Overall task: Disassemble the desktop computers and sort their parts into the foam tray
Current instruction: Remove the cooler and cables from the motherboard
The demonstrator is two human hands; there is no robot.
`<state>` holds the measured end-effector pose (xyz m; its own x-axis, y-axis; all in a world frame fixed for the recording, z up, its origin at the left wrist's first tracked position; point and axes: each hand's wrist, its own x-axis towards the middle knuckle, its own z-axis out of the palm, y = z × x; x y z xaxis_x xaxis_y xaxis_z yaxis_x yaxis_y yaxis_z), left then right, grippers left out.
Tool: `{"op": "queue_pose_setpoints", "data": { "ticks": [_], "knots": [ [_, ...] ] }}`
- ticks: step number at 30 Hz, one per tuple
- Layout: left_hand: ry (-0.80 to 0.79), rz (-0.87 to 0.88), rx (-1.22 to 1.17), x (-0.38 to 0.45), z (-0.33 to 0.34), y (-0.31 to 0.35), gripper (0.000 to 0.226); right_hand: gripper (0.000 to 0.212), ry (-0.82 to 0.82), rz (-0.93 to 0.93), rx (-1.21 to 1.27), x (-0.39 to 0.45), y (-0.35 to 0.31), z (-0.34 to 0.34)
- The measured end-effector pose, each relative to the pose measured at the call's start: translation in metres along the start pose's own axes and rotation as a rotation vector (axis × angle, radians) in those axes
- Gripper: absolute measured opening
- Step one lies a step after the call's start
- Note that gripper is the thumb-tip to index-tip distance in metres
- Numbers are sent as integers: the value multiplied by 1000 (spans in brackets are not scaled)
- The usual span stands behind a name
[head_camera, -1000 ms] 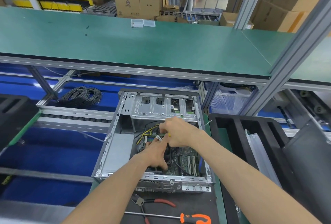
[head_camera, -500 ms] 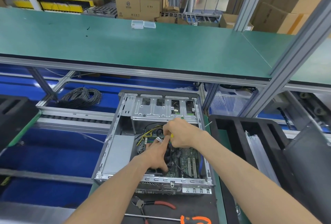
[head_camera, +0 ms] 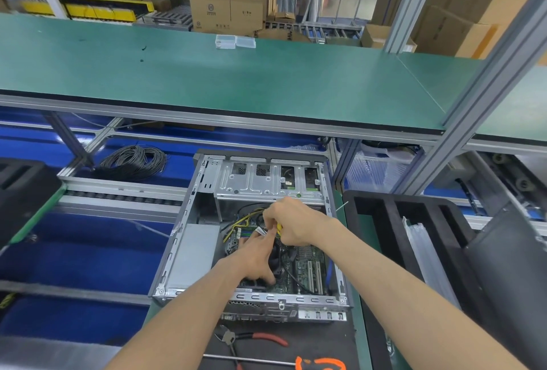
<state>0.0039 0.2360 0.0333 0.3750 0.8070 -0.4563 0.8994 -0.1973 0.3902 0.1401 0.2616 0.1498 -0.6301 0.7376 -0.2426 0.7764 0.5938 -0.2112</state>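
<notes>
An open desktop computer case [head_camera: 189,239] lies flat on the bench, with its motherboard [head_camera: 307,269] and yellow and black wires [head_camera: 242,221] showing. My right hand [head_camera: 293,221] reaches in from the right, fingers curled, and pinches a white cable connector [head_camera: 261,232] with something yellow in the grip. My left hand [head_camera: 254,263] rests on the cooler fan area with fingers stretched out, its forefinger touching the connector. The black foam tray [head_camera: 414,221] stands just right of the case.
Red-handled pliers [head_camera: 260,337] and an orange-handled screwdriver [head_camera: 319,363] lie in front of the case. A grey power supply [head_camera: 198,251] fills the case's left side, a drive cage [head_camera: 266,183] its far end. A coil of black cable [head_camera: 133,162] lies at the far left.
Both hands stay at the same connector inside the case. The right hand has shifted only slightly, and my view has tilted a little.
</notes>
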Motion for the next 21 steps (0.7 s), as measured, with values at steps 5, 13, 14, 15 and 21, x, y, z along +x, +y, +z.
{"op": "queue_pose_setpoints", "data": {
  "ticks": [5,13,14,15,21],
  "knots": [
    [-15,-18,-14,-1,0,1,131,31,71,247,-73,-2,4,4],
    [-11,0,-2,-1,0,0,120,20,-22,-25,-42,-3,-2,-1],
    [-11,3,-11,-1,0,0,119,19,-4,-30,-22,-4,0,-1],
    [-6,6,-27,-1,0,-1,119,17,25,-14,-4,-4,2,1],
    [-5,-5,-45,-1,0,0,130,37,65,246,-51,0,5,3]
  ]
}}
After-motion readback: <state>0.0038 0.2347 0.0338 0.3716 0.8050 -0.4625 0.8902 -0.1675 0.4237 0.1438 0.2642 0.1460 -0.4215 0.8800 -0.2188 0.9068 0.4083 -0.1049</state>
